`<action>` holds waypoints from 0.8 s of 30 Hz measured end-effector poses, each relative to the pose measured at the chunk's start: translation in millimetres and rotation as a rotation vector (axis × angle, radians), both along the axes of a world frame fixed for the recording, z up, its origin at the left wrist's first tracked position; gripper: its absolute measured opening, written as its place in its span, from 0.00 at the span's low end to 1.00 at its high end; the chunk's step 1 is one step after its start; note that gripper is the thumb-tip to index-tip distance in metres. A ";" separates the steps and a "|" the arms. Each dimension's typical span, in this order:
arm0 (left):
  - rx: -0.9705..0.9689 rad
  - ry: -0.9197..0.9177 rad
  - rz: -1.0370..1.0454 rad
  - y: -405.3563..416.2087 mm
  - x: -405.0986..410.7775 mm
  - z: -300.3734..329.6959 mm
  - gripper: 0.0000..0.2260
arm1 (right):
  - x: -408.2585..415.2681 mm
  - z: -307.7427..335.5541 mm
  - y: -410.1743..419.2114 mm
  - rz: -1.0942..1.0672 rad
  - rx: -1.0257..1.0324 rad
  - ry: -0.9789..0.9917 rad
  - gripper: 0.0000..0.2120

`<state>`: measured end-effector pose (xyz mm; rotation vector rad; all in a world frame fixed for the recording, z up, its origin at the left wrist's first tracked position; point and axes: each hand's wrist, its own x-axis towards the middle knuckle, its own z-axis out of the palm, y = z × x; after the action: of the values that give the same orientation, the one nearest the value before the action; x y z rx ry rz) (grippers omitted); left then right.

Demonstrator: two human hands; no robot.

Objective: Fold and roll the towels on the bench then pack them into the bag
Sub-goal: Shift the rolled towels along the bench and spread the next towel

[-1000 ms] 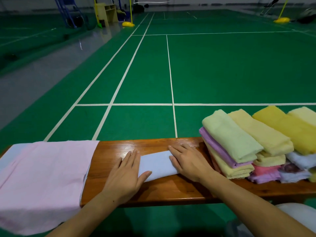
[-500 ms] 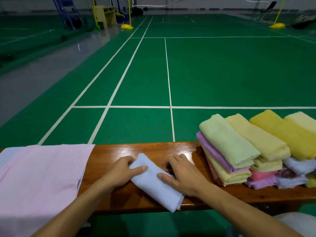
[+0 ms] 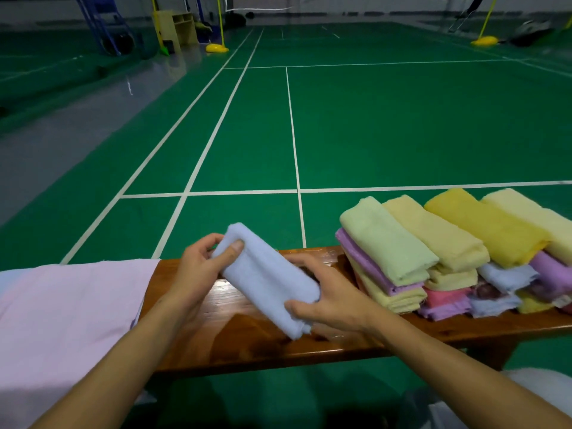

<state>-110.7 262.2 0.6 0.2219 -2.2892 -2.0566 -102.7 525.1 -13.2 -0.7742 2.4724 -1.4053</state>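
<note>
A folded pale blue towel (image 3: 266, 278) is lifted at an angle above the wooden bench (image 3: 278, 345). My left hand (image 3: 198, 267) grips its far upper end, thumb on top. My right hand (image 3: 334, 295) holds its near lower part, thumb over the front and fingers behind. A stack of folded towels (image 3: 448, 252) in green, yellow, purple, pink and blue lies on the bench at the right. A pink cloth (image 3: 62, 314) is spread over the bench's left end; whether it is the bag I cannot tell.
Beyond the bench stretches a green court floor with white lines (image 3: 297, 190). Yellow post bases (image 3: 216, 48) and a blue frame (image 3: 105, 26) stand far back. Bare bench wood shows under my hands.
The blue towel lay flat under both palms a second ago. It was turned diagonal, then both hands raised it off the bench with a grip at each end.
</note>
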 end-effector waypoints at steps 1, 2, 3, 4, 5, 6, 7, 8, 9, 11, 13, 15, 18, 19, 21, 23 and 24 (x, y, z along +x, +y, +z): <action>0.028 0.003 0.022 3.4 0.3 6.4 0.10 | 3.2 8.2 7.2 -0.033 -0.018 0.050 0.29; 0.043 0.011 0.030 8.8 -1.1 12.5 0.10 | 5.4 16.4 15.7 -0.074 -0.038 0.101 0.26; 0.038 0.021 0.026 14.7 -2.8 17.1 0.10 | 7.6 23.8 24.1 -0.115 -0.059 0.144 0.23; 0.023 0.031 0.019 22.3 -3.8 19.5 0.10 | 10.6 29.5 33.2 -0.158 -0.077 0.170 0.21; 0.004 0.043 0.008 31.1 -4.7 22.2 0.10 | 13.8 34.2 42.4 -0.194 -0.094 0.184 0.18; -0.010 0.058 -0.006 41.0 -7.0 25.4 0.11 | 16.0 37.2 51.8 -0.224 -0.112 0.189 0.17; -0.022 0.075 -0.021 52.0 -9.7 28.7 0.11 | 18.7 39.2 61.8 -0.251 -0.123 0.196 0.15; -0.032 0.092 -0.032 63.7 -13.3 32.2 0.12 | 20.9 41.4 72.0 -0.281 -0.129 0.212 0.14; -0.042 0.105 -0.042 76.4 -17.3 37.0 0.12 | 22.4 43.4 83.2 -0.315 -0.134 0.233 0.14; -0.055 0.118 -0.059 105.2 -27.5 47.5 0.12 | 24.2 48.6 108.0 -0.389 -0.163 0.266 0.12; -0.073 0.125 -0.098 136.9 -39.5 57.8 0.13 | 25.0 54.3 132.9 -0.475 -0.201 0.296 0.12; -0.080 0.123 -0.143 171.0 -51.9 63.8 0.14 | 24.5 56.0 159.3 -0.576 -0.229 0.334 0.12; -0.098 0.129 -0.207 226.7 -69.9 67.7 0.14 | 21.1 53.2 204.1 -0.741 -0.243 0.367 0.18; -0.105 0.134 -0.236 245.5 -75.6 68.6 0.14 | 20.1 52.0 218.7 -0.787 -0.241 0.380 0.19; -0.099 0.122 -0.305 283.7 -85.9 70.9 0.16 | 18.9 50.5 247.1 -0.876 -0.242 0.425 0.19; -0.088 0.102 -0.375 323.6 -95.9 74.1 0.17 | 16.0 50.6 276.1 -0.978 -0.248 0.468 0.14; -0.082 0.107 -0.404 343.4 -101.3 75.5 0.18 | 14.3 51.3 290.6 -1.023 -0.247 0.480 0.11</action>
<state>-212.0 605.6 76.1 -0.3765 -2.5061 -2.0660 -88.4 815.7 38.1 0.2761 3.3189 -2.0214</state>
